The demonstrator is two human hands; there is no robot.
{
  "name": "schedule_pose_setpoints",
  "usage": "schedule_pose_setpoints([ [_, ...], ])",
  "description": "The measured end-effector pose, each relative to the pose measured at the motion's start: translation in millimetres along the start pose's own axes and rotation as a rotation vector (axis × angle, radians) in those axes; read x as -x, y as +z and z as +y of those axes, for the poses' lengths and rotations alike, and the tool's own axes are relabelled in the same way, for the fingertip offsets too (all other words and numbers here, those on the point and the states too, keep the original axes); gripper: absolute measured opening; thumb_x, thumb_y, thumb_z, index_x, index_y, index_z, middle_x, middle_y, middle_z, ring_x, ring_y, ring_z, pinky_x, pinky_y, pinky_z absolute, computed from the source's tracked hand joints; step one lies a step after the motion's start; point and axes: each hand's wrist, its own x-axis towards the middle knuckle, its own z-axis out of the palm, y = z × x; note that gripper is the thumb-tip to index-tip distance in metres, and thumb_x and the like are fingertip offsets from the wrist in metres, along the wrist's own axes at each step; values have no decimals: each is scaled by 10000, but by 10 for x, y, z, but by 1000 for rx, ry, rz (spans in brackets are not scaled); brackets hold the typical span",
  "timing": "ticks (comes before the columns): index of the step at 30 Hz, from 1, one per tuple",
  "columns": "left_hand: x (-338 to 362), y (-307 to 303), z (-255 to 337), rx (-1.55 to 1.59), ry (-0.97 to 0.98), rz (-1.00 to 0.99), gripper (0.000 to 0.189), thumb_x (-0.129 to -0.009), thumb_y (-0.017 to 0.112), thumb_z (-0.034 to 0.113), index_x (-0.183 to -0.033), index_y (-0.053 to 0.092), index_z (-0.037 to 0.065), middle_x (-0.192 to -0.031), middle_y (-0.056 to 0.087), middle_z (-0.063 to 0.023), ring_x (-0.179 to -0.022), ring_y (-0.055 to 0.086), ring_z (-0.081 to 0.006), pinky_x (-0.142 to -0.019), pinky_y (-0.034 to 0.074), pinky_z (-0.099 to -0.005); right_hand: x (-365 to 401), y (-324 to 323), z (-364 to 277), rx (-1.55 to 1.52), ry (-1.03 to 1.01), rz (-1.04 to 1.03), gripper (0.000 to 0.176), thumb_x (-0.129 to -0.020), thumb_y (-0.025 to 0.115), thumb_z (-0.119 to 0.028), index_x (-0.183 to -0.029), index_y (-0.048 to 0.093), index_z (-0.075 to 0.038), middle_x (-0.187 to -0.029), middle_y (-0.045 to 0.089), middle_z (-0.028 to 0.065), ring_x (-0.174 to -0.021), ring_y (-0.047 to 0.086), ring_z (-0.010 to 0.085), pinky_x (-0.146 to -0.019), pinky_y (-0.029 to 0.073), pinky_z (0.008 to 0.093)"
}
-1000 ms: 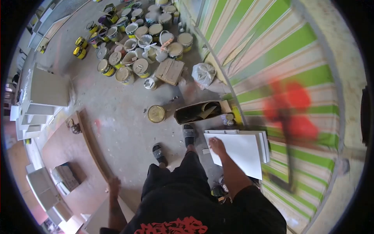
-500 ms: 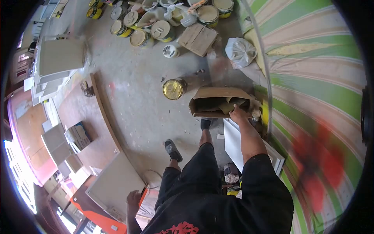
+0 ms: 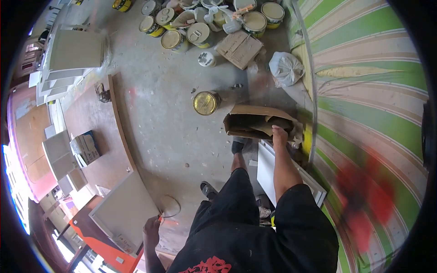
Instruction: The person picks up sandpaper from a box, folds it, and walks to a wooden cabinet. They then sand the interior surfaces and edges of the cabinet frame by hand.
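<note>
My right hand [image 3: 279, 135] is closed on the near edge of an open cardboard box [image 3: 261, 110], at the right of centre. Torn brown cardboard shows inside the box, and its bottom is hidden in shadow. The box stands beside my foot, close to the striped sheet. My left hand [image 3: 151, 231] hangs at the lower left in front of a white panel [image 3: 125, 211], its fingers loosely bent with nothing visible in them. A paint can with a yellowish lid [image 3: 205, 103] stands on the floor left of the box.
Several paint cans [image 3: 199, 33] crowd the far floor, near a flattened carton [image 3: 239, 49] and a tied white plastic bag [image 3: 287, 69]. White boards [image 3: 268, 170] lean by my right leg. A green-striped sheet [image 3: 364, 100] covers the right side. A long wooden board [image 3: 98, 127] lies at left.
My view has shifted a little, and my rear foot has moved forward. My left hand is slightly further left and higher. My right hand stays at the box edge.
</note>
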Motion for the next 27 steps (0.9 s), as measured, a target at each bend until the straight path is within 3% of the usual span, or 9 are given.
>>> schedule_pose_setpoints([
  [3, 100, 141, -551, 137, -82, -78, 400, -1000, 569, 366, -1165, 641, 8, -875, 677, -68, -777, 619, -118, -635, 505, -286, 257, -353, -163, -418, -61, 13, 242, -917, 621, -122, -1128, 717, -54, -950, 723, 101, -887, 697, 238, -814, 544, 338],
  [5, 152, 279, -866, 207, -127, -105, 449, -997, 558, 419, -1186, 634, 18, -898, 696, -79, -794, 648, -140, -624, 523, -303, 633, -899, -789, -710, 57, -77, 285, -931, 654, -166, -1173, 690, -22, -1082, 717, 153, -980, 700, 289, -846, 537, 361],
  [8, 164, 487, -1169, 313, -187, -127, 407, -996, 557, 395, -1144, 650, 27, -899, 705, -73, -822, 668, -160, -636, 532, -315, 817, -1362, -1173, -210, -223, 25, 296, -955, 652, -205, -1202, 689, -46, -1057, 724, 139, -1011, 691, 267, -867, 521, 359],
  [11, -38, 637, -1478, 229, 34, -131, 364, -988, 562, 352, -1105, 665, 23, -900, 717, -104, -850, 687, -197, -686, 539, -341, 1205, -1942, -2138, 133, -263, 231, 256, -928, 674, -221, -1114, 714, -50, -1033, 714, 171, -1038, 665, 323, -861, 521, 382],
  [14, -352, 641, -1443, 48, 321, -60, 369, -969, 587, 331, -1105, 665, -3, -1034, 700, -204, -946, 682, -375, -804, 528, -444, 1388, -2312, -2596, 279, -585, 406, 295, -935, 645, -299, -979, 703, -13, -939, 665, 199, -931, 627, 389, -842, 497, 445],
  [16, -482, 604, -1293, 131, 497, 116, 362, -958, 593, 318, -1139, 667, 13, -904, 707, -178, -912, 704, -261, -817, 526, -395, 1839, -2527, -3178, 155, -706, 511, 328, -953, 612, -320, -938, 678, 1, -900, 635, 204, -898, 615, 392, -828, 482, 463],
  [20, -513, 407, -978, 437, 635, 148, 318, -974, 616, 242, -1198, 647, 19, -1061, 708, -155, -1022, 683, -276, -882, 536, -378, 2837, -2678, -3942, -199, -707, 180, 365, -1028, 524, -320, -959, 579, 35, -862, 576, 201, -805, 544, 369, -795, 461, 403],
  [23, -14, -14, -719, 613, 682, 136, 349, -933, 680, 247, -1223, 640, 56, -1233, 630, -180, -1111, 640, -340, -885, 542, -395, 3557, -2408, -4300, -268, -811, 123, 408, -1042, 506, -342, -987, 575, 56, -863, 592, 165, -806, 541, 283, -788, 450, 381],
  [27, 623, -400, -900, 465, 873, 417, 619, -842, 785, 308, -1381, 528, 144, -1450, 435, -175, -1281, 500, -362, -998, 483, -454, 4494, -1906, -4735, -450, -804, -218, 409, -1049, 508, -342, -1060, 627, 49, -971, 641, 84, -880, 553, 171, -821, 455, 313],
])
